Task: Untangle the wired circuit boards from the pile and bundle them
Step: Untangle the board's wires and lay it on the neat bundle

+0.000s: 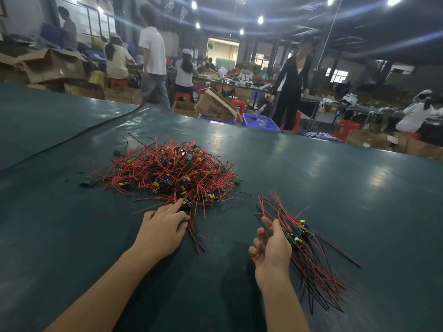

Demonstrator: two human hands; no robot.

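The right hand (271, 240) is nearest, fingers loosely spread and holding nothing, with the sorted bundle (309, 255) just outside its palm. The left hand (163, 224) lies over a few wires (195, 238) at the near edge of the pile (172, 168); whether it pinches them I cannot tell. The pieces look light, limp and snag-prone, so they are probably best lifted by the board (186, 204) at its fingertip.

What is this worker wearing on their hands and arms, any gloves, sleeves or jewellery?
Nothing that shows. The left hand and right hand have no gloves, rings or tape on them. The left arm and right arm are bare right down to the bottom edge of the picture: no sleeve, cuff, watch or bracelet comes into view.
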